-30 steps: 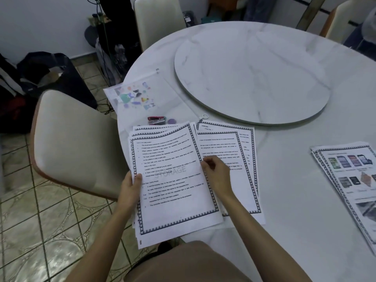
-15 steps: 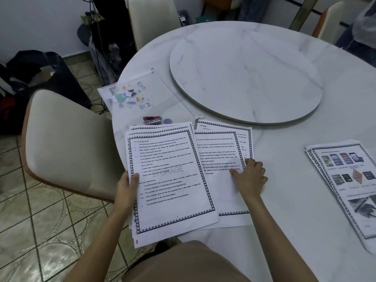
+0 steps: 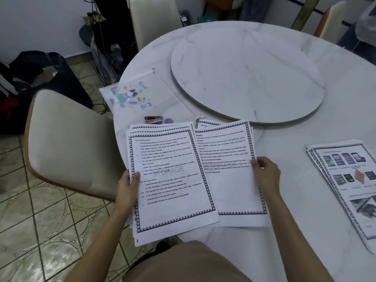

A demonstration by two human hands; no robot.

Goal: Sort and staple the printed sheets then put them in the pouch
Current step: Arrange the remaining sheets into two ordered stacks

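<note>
My left hand (image 3: 127,185) grips the left edge of a stack of printed text sheets (image 3: 168,180) held over the table's near edge. My right hand (image 3: 264,171) pinches the right edge of a single sheet (image 3: 230,180), which lies over a second pile of text sheets just right of the stack. A third pile of sheets with pictures (image 3: 350,180) lies at the far right. The clear pouch (image 3: 134,94) with colourful stickers rests at the table's left rim. A red stapler (image 3: 153,119) sits on it, just beyond the held stack.
The round white marble table (image 3: 305,220) carries a large turntable (image 3: 246,72) in its middle. A beige chair (image 3: 69,143) stands close on the left, another chair (image 3: 152,19) at the back. Bags and cables lie on the tiled floor at left.
My right hand moved from the stack's right edge outward to the right pile and now pinches the right edge of its top sheet. The left hand kept its grip on the stack.
</note>
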